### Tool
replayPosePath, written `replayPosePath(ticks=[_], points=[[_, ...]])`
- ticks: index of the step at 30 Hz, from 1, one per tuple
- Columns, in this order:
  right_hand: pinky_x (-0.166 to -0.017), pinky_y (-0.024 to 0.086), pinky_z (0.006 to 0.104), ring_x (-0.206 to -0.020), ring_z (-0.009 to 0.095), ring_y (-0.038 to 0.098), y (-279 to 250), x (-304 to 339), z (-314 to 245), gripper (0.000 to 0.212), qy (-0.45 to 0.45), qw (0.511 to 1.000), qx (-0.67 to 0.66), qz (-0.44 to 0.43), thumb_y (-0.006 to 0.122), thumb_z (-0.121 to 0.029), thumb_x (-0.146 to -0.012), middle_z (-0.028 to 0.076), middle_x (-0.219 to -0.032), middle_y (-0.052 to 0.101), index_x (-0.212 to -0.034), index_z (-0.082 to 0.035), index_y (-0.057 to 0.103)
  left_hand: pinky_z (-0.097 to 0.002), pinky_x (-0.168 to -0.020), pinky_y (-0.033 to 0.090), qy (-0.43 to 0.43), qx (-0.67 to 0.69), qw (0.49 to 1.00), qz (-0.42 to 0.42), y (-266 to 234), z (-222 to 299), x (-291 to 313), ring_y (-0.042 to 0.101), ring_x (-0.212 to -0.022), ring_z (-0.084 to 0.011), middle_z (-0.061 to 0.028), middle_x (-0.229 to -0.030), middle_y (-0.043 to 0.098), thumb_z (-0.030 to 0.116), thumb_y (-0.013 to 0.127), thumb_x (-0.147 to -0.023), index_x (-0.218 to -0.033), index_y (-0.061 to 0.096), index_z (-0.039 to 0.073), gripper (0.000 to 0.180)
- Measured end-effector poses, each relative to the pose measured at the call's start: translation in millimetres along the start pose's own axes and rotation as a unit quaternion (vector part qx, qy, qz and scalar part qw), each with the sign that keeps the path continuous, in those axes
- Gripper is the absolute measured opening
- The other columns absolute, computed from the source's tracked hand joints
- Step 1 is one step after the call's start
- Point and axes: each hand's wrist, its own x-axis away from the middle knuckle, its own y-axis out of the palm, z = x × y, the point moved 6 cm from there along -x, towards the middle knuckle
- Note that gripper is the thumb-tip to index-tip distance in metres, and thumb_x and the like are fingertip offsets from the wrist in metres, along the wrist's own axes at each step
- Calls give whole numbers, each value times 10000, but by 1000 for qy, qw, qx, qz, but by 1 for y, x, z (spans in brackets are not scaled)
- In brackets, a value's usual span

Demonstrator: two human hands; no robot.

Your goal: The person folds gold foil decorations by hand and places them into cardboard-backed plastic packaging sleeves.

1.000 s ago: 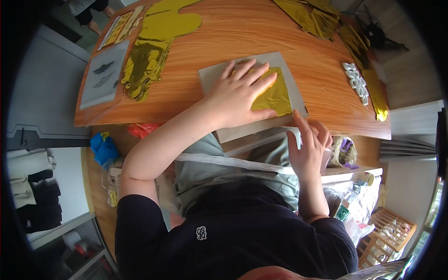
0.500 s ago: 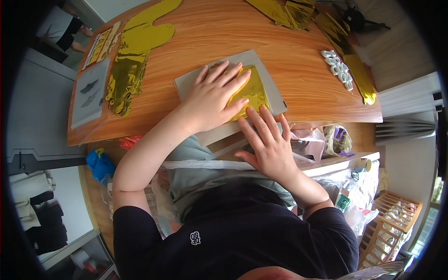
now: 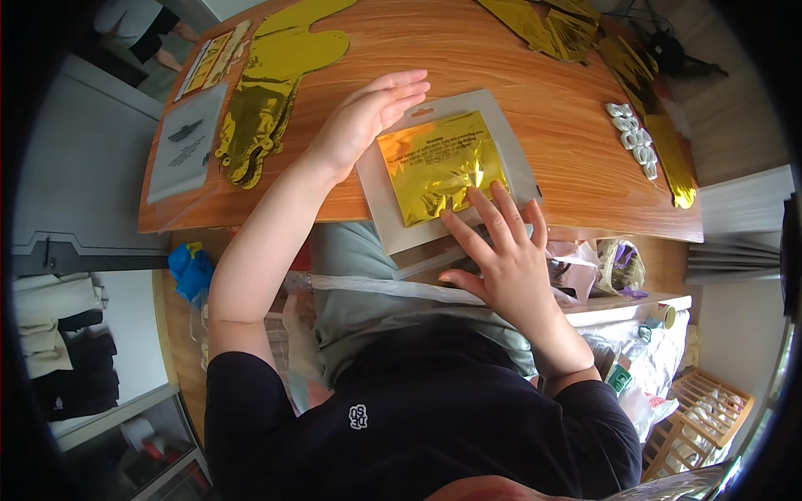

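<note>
A flat, folded gold foil packet (image 3: 437, 159) with dark print lies on a grey card (image 3: 516, 163) that has a hanger slot at its top. The card sits at the table's near edge, its lower corner jutting past it. My left hand (image 3: 363, 121) is held on its side just left of the card's top, fingers stretched out, with nothing in it. My right hand (image 3: 505, 250) has its fingers spread, the fingertips at the packet's lower right edge. I cannot tell whether they press on it.
Flat gold foil balloons (image 3: 288, 63) lie along the wooden table's (image 3: 418, 42) left and right sides. A clear printed bag (image 3: 188, 146) is at the left edge, a cluster of white rings (image 3: 632, 140) at the right. Below stand plastic bags (image 3: 620, 267) and a wooden rack (image 3: 702, 409). Another person (image 3: 142, 29) is far left.
My left hand has come off the foil packet and lifted up and to the left, uncovering the packet. My right hand stays near its lower right edge. The whole view has shifted slightly.
</note>
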Motion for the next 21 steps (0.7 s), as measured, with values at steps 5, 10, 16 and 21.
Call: replayPosePath(ticks=[5,10,16,21], points=[[-1181,231,608,-1477,323,394,-1,-1,4,707,0,999,-18,-31,661,-644,-860,85,-1540,476,-1471,-303,555,-430,-1257,224,16,-32,999,-4,3,-3,0,393,-1501,-248,-136,-1580,468,279,367,-1104,-1500,481,16,489],[-1188,235,613,-1492,315,382,-3,-2,9,707,-5,999,-35,-34,698,-607,-848,72,-1553,469,-1471,-304,556,-438,-1248,272,88,-237,966,-53,17,0,4,370,-1516,-261,-103,-1607,443,265,478,-1084,-1500,511,107,446],[-1189,244,621,-1495,316,380,-2,-2,13,709,-11,998,-46,-45,731,-581,-826,58,-1547,474,-1455,-300,566,-500,-1213,316,217,-562,794,-81,47,0,22,297,-1547,-325,-82,-1655,375,392,583,-1026,-1535,490,187,556],[-1184,245,630,-1485,315,391,-5,0,11,707,-12,998,-49,-40,745,-574,-810,50,-1536,478,-1439,-298,577,-503,-1229,274,224,-653,718,-91,52,-9,23,305,-1539,-317,-92,-1635,401,574,518,-1020,-1578,420,157,703]])
